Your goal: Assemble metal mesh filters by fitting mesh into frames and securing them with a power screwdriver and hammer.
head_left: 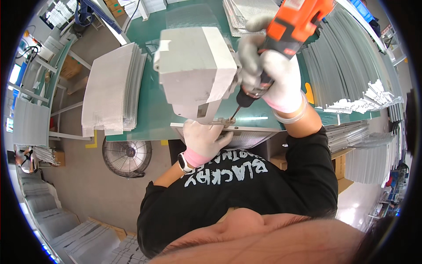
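My right hand (279,79), in a white and grey glove, is closed around an orange and black cordless drill (292,28). The drill points downward, and its thin bit (236,112) reaches a small metal fitting (226,122) at the edge of a white-framed panel (259,130). That panel juts over the table's near edge against my body. My gloved left hand (200,138) grips the panel's edge just left of the bit, thumb toward the fitting; some fingertips are hard to make out. A bulky grey machine head (193,70) stands directly beyond my left hand, hiding part of the work.
The green table (151,108) carries a stack of white mesh sheets (107,90) at left, more mesh sheets (250,13) at the back, and a big pile of grey strips (347,57) at right. A floor fan (127,156) stands below the table's left front.
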Demonstrator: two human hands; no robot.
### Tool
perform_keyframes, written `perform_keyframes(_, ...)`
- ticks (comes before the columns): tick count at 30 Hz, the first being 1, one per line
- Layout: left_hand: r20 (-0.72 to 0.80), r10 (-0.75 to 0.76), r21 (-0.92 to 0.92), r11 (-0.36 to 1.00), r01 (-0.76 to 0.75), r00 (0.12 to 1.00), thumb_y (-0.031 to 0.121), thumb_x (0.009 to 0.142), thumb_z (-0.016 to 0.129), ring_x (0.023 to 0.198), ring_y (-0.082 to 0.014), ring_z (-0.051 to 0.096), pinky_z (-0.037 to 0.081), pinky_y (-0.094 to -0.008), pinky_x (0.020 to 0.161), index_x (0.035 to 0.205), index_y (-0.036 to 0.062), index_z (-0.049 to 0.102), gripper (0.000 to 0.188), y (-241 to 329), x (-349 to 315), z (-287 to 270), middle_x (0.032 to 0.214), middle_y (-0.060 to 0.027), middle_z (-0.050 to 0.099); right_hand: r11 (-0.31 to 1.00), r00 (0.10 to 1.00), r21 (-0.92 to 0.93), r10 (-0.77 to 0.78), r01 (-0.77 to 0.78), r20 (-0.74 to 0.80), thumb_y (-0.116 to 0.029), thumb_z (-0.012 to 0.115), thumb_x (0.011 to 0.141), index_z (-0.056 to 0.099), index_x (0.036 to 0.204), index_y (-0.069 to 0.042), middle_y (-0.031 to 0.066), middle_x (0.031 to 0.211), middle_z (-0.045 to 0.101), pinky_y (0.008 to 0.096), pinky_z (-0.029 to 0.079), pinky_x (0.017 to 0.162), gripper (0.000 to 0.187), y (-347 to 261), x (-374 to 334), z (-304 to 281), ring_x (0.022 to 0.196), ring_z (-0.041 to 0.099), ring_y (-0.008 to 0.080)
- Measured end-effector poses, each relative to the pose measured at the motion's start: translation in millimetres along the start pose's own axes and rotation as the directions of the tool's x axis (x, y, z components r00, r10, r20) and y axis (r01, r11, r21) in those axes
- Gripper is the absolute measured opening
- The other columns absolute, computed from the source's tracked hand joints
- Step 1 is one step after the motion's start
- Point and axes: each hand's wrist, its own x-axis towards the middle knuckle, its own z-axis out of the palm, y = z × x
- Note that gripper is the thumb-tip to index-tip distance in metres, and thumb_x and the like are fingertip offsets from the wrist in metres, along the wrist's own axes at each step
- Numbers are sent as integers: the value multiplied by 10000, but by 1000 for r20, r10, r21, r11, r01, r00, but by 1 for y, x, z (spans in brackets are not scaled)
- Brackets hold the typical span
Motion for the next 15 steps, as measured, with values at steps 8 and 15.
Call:
perform_keyframes(8, -57, 9, -74, 997, -13, 998, 233, 669, 767, 668, -192, 636, 468, -346, 570, 901, 143, 754, 249, 6, 0, 5, 749, 0, 658, 948, 979, 287, 90, -140, 183, -61, 570, 856, 424, 1154, -29, 87, 733, 536, 276, 431, 530, 333, 27, -10, -18, 584, 500, 131)
perform_keyframes(15, -41, 6, -94, 996, -9, 999, 245, 681, 778, 665, -189, 624, 469, -342, 578, 968, 144, 759, 305, 6, -6, 11, 777, -8, 639, 949, 971, 286, 69, -135, 230, -109, 619, 835, 427, 1108, -41, 75, 703, 511, 263, 413, 518, 341, 30, -15, -20, 572, 498, 129)
